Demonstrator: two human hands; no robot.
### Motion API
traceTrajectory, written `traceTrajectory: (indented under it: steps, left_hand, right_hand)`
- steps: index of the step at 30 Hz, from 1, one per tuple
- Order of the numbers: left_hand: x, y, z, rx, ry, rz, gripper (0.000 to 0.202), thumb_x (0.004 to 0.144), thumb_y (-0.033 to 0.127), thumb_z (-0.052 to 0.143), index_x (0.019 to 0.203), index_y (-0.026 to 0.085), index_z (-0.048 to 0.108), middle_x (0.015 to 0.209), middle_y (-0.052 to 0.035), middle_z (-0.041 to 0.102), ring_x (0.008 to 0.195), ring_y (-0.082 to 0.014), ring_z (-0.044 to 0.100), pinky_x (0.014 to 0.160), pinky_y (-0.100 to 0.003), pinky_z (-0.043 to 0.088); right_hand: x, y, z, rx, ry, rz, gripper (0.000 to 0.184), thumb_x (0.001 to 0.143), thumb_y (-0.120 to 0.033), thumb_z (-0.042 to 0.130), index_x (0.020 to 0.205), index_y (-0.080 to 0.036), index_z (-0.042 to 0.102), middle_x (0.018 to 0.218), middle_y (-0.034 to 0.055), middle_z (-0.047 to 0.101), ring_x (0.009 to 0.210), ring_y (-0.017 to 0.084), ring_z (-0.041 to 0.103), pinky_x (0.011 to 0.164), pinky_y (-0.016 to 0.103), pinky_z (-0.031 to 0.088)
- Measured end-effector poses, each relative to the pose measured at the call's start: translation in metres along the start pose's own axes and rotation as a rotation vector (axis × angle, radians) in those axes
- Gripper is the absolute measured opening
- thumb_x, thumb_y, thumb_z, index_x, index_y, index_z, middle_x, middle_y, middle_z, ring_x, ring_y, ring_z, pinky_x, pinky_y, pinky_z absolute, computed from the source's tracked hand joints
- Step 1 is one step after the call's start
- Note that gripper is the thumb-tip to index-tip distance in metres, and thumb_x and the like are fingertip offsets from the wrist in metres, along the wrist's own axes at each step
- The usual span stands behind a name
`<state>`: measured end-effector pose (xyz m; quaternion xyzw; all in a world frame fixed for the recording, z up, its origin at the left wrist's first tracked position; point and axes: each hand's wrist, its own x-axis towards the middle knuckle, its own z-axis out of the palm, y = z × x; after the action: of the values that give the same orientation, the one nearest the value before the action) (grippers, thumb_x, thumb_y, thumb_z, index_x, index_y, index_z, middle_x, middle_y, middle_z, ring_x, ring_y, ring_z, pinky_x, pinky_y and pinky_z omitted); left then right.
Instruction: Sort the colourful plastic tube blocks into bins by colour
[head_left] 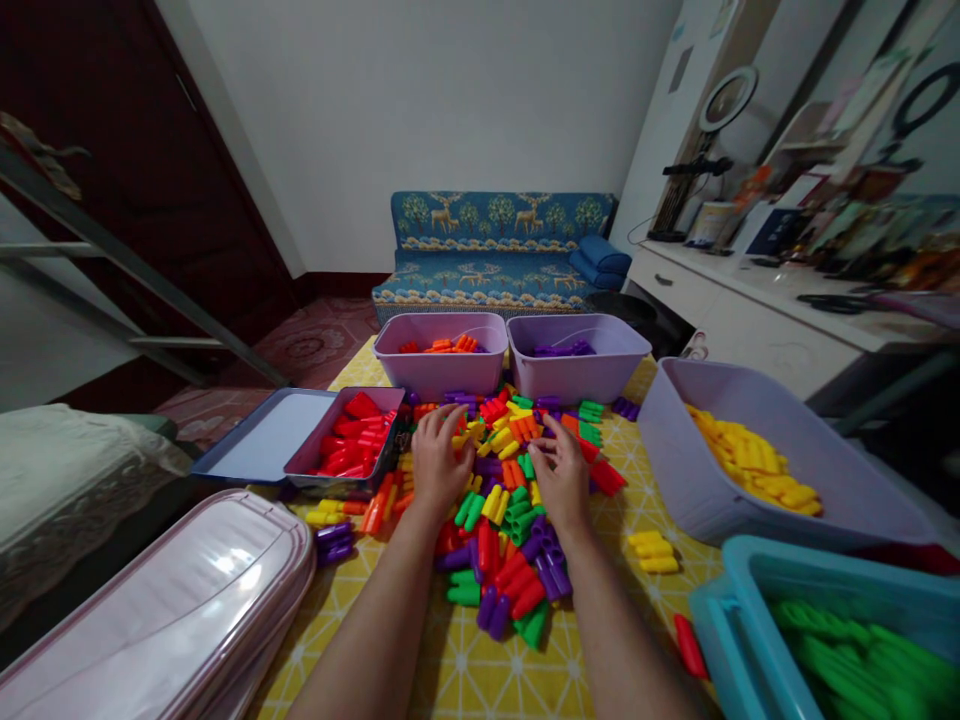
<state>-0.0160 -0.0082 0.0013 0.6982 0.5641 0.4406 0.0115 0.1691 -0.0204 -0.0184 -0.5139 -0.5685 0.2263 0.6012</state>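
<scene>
A heap of loose plastic building pieces [517, 515], ribbed like joined tubes in red, green, yellow, purple and orange, spreads over the table. My left hand [439, 455] is over the heap's left upper part. Its fingers are curved and apart, close to some yellow pieces [470, 436]; I see nothing clearly held. At the heap's right side is my right hand [562, 468], its thumb and fingertips drawn together. Whatever is between them is too small or hidden to name. An orange piece [525, 428] lies just left of these fingertips, and red pieces [606, 478] lie to their right.
Lilac bins hold orange [442, 375], purple [574, 380] and yellow pieces [671, 440]. A teal bin [742, 560] of green pieces stands front right. An open case [300, 470] of red pieces and stacked clear lids [172, 610] are at left. A patterned sofa [487, 265] stands behind.
</scene>
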Motion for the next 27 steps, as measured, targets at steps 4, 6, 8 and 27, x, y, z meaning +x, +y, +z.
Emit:
traceTrajectory:
  steps: [4, 6, 8, 27]
  left_hand:
    - [0.001, 0.004, 0.004, 0.013, -0.286, 0.164, 0.032, 0.087, 0.029, 0.055, 0.118, 0.025, 0.063, 0.115, -0.0072, 0.067, 0.109, -0.0231, 0.057, 0.095, -0.039, 0.040]
    - [0.002, 0.006, 0.005, 0.048, -0.365, 0.151, 0.034, 0.087, 0.035, 0.057, 0.118, 0.023, 0.064, 0.107, -0.0089, 0.070, 0.103, -0.0243, 0.059, 0.092, -0.040, 0.041]
    - [0.003, 0.008, 0.005, 0.055, -0.379, 0.128, 0.038, 0.085, 0.035, 0.059, 0.121, 0.024, 0.063, 0.108, -0.0096, 0.070, 0.103, -0.0252, 0.059, 0.092, -0.041, 0.040]
    - [0.000, -0.004, 0.014, -0.233, -0.246, 0.106, 0.022, 0.081, 0.016, 0.061, 0.100, 0.021, 0.071, 0.102, -0.0052, 0.073, 0.099, -0.0206, 0.066, 0.090, -0.036, 0.049]
  right_hand:
    - [-0.001, -0.004, 0.000, -0.104, -0.128, -0.055, 0.039, 0.083, -0.022, 0.052, 0.121, -0.018, 0.058, 0.119, 0.0133, 0.060, 0.087, 0.019, 0.063, 0.072, 0.034, 0.055]
    - [-0.002, -0.005, 0.001, -0.149, -0.213, -0.075, 0.044, 0.081, -0.019, 0.052, 0.125, -0.020, 0.056, 0.124, 0.0126, 0.058, 0.090, 0.019, 0.063, 0.081, 0.037, 0.054]
    - [-0.002, -0.005, 0.001, -0.207, -0.289, -0.116, 0.051, 0.081, -0.017, 0.052, 0.132, -0.022, 0.052, 0.134, 0.0114, 0.053, 0.104, 0.021, 0.061, 0.094, 0.040, 0.050]
    - [0.019, -0.029, -0.033, -0.217, 0.122, -0.008, 0.025, 0.082, -0.033, 0.058, 0.097, -0.018, 0.071, 0.091, 0.0078, 0.071, 0.078, 0.019, 0.063, 0.074, 0.033, 0.051]
